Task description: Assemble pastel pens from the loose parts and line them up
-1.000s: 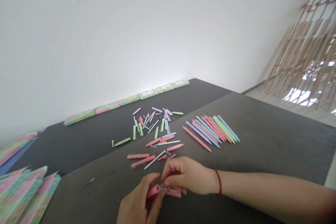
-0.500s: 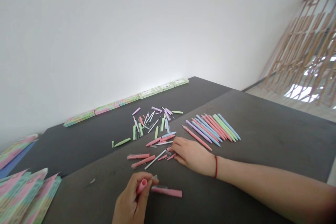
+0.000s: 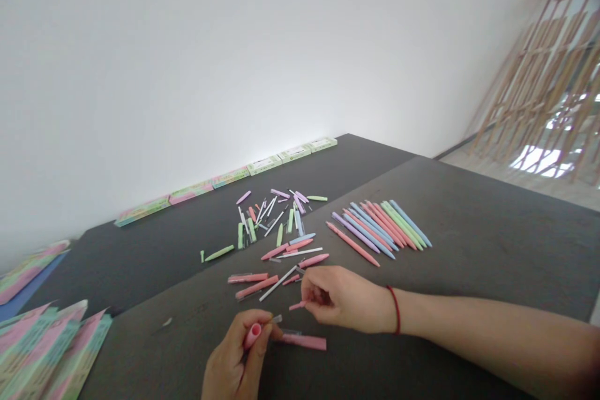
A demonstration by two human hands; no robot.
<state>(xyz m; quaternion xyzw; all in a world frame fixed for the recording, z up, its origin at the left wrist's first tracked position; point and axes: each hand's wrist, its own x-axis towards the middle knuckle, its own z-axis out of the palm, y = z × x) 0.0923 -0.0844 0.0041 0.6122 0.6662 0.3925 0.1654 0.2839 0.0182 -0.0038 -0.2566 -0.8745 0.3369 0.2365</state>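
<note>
My left hand (image 3: 234, 353) is closed around a pink pen barrel (image 3: 252, 335), its open round end facing up toward me. A clear plastic piece (image 3: 277, 319) sticks out by the fingertips. Between thumb and fingers, my right hand (image 3: 344, 300) pinches a small pink pen part (image 3: 297, 306), just above the table. Below it lies another pink barrel with a clear clip (image 3: 307, 342). Nearby are a white refill (image 3: 278, 283), two coral barrels, one of them this coral barrel (image 3: 257, 287), and a pink pen tip section (image 3: 314, 260).
Farther back lies a scatter of green, purple and blue pen parts (image 3: 252, 230). Whole pens (image 3: 375, 225) form a row at the right. Flat boxes (image 3: 265, 165) line the wall, and patterned packets (image 3: 51, 350) lie at the lower left.
My right hand has lifted from the loose pink parts and come nearer my left hand, now with a small pink part in its fingers. My left hand has hardly moved.
</note>
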